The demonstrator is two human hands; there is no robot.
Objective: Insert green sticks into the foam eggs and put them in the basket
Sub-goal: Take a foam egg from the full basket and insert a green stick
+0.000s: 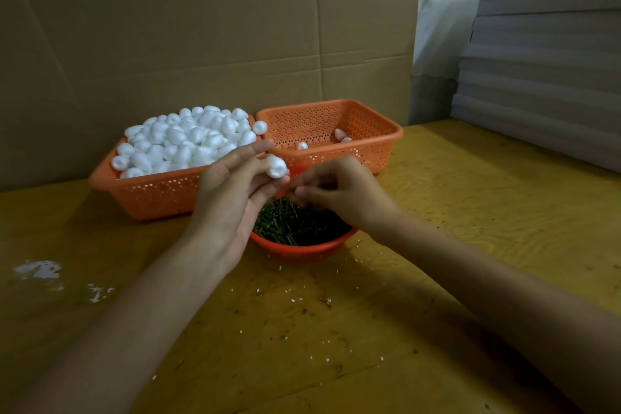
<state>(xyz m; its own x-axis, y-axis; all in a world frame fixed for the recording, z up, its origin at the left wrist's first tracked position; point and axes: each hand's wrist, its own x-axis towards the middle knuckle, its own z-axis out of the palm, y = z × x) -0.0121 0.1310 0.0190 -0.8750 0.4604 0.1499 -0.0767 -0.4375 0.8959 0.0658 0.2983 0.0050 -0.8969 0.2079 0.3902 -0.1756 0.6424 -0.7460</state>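
Fingertips point(279, 181) of the left hand point(232, 198) pinch an egg point(277, 167) just above the sticks point(295, 225), its end turned toward the right hand point(339, 191), whose curled fingers seem to pinch one, though blur hides it, ready to push in; the basket point(396, 134) waits just behind.

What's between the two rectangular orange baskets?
Head view: nothing; full basket and near-empty basket rims appear to meet, with one foam egg perched at that joint.

table point(470, 212) | on it: left basket point(151, 193), right basket point(386, 144), red bowl point(299, 248) in front, white crumbs point(38, 269)
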